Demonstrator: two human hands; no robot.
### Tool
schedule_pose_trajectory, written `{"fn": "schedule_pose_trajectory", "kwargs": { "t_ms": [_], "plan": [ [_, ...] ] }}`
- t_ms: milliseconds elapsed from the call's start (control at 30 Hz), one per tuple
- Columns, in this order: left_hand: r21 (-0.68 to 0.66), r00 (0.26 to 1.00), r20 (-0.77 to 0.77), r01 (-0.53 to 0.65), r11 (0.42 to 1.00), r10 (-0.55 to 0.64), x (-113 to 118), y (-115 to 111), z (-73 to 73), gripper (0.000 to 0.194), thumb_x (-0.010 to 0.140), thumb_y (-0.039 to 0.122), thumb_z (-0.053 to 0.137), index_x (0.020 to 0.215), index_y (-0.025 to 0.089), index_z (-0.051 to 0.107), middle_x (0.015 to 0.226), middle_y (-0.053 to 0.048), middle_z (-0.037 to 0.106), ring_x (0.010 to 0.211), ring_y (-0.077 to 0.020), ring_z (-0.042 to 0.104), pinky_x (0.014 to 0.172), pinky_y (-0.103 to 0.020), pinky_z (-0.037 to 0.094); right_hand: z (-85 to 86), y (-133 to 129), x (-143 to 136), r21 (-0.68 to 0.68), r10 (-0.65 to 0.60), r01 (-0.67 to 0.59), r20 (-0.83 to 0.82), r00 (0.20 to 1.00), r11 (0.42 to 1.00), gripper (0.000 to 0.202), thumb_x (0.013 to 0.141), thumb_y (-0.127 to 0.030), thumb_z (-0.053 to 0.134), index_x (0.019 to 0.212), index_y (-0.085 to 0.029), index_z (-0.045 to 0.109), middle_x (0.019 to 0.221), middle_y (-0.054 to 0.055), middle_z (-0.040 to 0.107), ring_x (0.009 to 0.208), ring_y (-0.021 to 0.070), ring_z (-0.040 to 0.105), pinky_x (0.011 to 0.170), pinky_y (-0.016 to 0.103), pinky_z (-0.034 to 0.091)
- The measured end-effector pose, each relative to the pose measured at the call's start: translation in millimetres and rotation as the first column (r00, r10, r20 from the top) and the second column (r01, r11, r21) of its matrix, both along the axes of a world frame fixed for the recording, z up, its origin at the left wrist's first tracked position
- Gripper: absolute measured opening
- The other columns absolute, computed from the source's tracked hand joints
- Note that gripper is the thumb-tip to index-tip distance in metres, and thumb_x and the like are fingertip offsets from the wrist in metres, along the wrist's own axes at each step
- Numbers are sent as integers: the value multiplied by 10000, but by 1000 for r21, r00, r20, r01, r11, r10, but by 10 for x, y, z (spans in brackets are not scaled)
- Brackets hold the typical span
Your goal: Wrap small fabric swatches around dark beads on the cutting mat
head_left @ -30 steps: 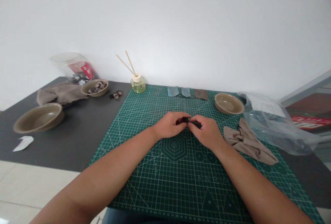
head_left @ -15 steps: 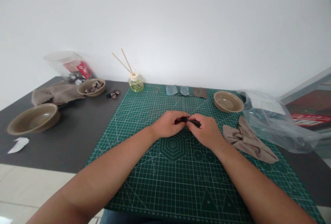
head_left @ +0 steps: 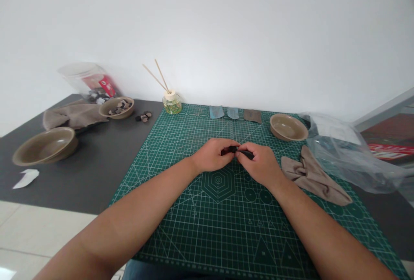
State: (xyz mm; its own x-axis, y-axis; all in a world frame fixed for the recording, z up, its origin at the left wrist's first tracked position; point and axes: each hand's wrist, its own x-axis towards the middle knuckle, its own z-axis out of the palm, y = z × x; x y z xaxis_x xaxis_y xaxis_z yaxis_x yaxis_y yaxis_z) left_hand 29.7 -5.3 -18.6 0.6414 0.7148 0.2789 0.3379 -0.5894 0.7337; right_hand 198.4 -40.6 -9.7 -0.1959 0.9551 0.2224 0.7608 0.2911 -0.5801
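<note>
My left hand (head_left: 215, 155) and my right hand (head_left: 258, 160) meet fingertip to fingertip above the green cutting mat (head_left: 216, 232). Between the left fingers is a small dark piece (head_left: 232, 149), partly hidden by them. A black, handle-like object (head_left: 247, 154) lies within my right fingers; its tip is too small to make out. Right of my right hand a crumpled brown cloth (head_left: 318, 178) rests on the mat. Behind the hands, along the mat's back edge, lie two bluish patches (head_left: 216, 112) (head_left: 233, 113) and a brown patch (head_left: 252, 115).
A brown bowl (head_left: 289, 127) and clear plastic bag (head_left: 352, 155) are at right. Left stand a large bowl (head_left: 45, 146), a small bowl of pieces (head_left: 116, 108), loose pieces (head_left: 144, 116), a cloth (head_left: 73, 116), a tipped jar (head_left: 87, 82) and white scrap (head_left: 26, 178). A reed diffuser (head_left: 172, 102) stands behind.
The whole view has shifted slightly, so the things on the table appear a little further right. Both hands keep nearly the same pose and hold.
</note>
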Motion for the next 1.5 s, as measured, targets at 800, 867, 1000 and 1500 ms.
{"fn": "schedule_pose_trajectory", "kwargs": {
  "t_ms": [800, 867, 1000, 1500],
  "plan": [
    [79, 999, 8, -33, 996, 33, 10, 11, -64, 357, 732, 89, 516, 1059, 167, 637, 812, -34, 648, 706, -130, 580, 668, -256, 470, 16, -11, 9, 32, -42, 42, -3, 999, 999, 125, 765, -242, 551, 782, -204, 669, 721, 2, 692, 673, 158, 625, 637, 258, 423],
    [94, 1000, 4, -29, 995, 29, 13, 18, -74, 352, 730, 85, 512, 1048, 163, 643, 785, -31, 632, 693, -127, 570, 658, -252, 466, 14, -7, 9, 31, -37, 37, 0, 999, 999, 125, 765, -240, 550, 779, -203, 668, 718, 0, 690, 673, 156, 624, 637, 257, 421],
    [101, 1000, 6, -27, 995, 27, 18, 26, -82, 341, 730, 94, 514, 1038, 164, 644, 771, -27, 619, 689, -125, 559, 654, -250, 462, 2, 4, 5, 7, -18, 18, 2, 1000, 1000, 126, 765, -234, 542, 775, -203, 664, 731, -2, 693, 690, 157, 628, 645, 261, 418],
    [78, 999, -16, -28, 997, 29, 15, 18, -55, 361, 725, 117, 535, 1076, 147, 614, 787, -29, 618, 686, -127, 552, 660, -260, 461, -7, 15, 5, -27, -15, 15, 15, 1000, 1000, 141, 769, -236, 527, 778, -206, 664, 724, 10, 694, 688, 172, 631, 642, 276, 418]
  ]
}}
